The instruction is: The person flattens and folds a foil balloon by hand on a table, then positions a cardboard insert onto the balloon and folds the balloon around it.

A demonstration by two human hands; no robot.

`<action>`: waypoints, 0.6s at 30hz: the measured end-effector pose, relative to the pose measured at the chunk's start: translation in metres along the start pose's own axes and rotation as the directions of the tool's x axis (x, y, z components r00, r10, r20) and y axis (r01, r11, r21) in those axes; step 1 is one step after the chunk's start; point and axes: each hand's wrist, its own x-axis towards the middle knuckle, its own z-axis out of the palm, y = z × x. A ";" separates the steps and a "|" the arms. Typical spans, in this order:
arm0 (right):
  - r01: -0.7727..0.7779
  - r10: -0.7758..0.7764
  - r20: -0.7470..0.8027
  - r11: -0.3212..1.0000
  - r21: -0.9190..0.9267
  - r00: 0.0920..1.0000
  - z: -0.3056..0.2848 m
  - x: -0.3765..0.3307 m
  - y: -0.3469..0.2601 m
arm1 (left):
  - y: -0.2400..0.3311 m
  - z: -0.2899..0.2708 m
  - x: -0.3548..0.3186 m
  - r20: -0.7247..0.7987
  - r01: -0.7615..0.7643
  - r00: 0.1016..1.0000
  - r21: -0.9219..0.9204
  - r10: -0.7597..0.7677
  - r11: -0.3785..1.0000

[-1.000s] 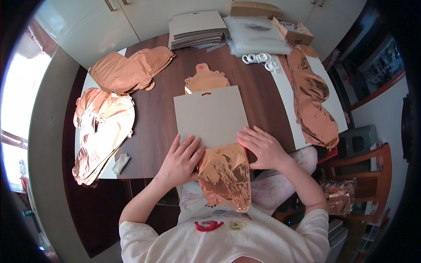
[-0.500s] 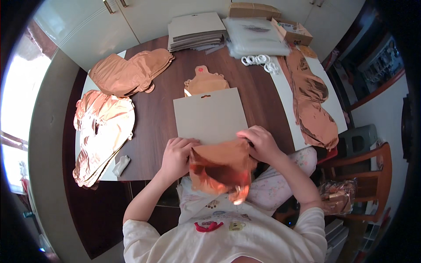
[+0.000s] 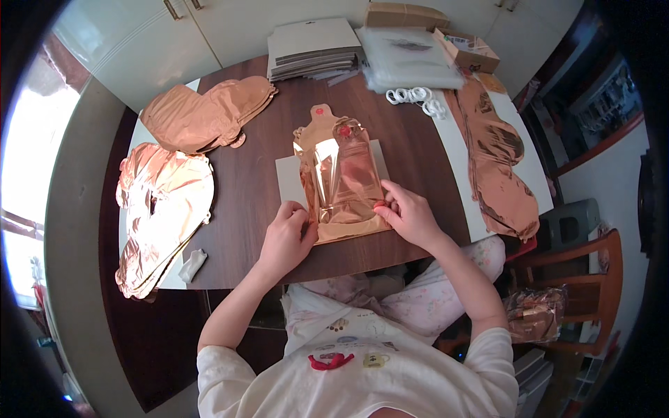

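A flat rose-gold foil balloon lies folded over a pale cardboard sheet at the table's front edge, covering most of it. My left hand is closed on the balloon's left edge near its lower corner. On the opposite side, my right hand pinches the right edge between thumb and fingers. A tab with a red mark shows at the folded piece's top. Just beyond, partly covered, another rose-gold piece ends in a rounded tab with a red mark.
Flat foil balloons lie in piles at the far left, near left and right. At the back are stacked cardboard sheets, clear plastic bags, white ribbon coils and an open carton.
The foil hanging over my lap has swung up and away from me and now lies on top of the cardboard. Both hands stay at its sides.
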 end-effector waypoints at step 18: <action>0.198 -0.196 0.033 0.946 -0.256 0.980 0.003 0.003 0.000 | 0.003 0.002 -0.004 -0.027 -0.067 0.997 0.115 0.070 0.991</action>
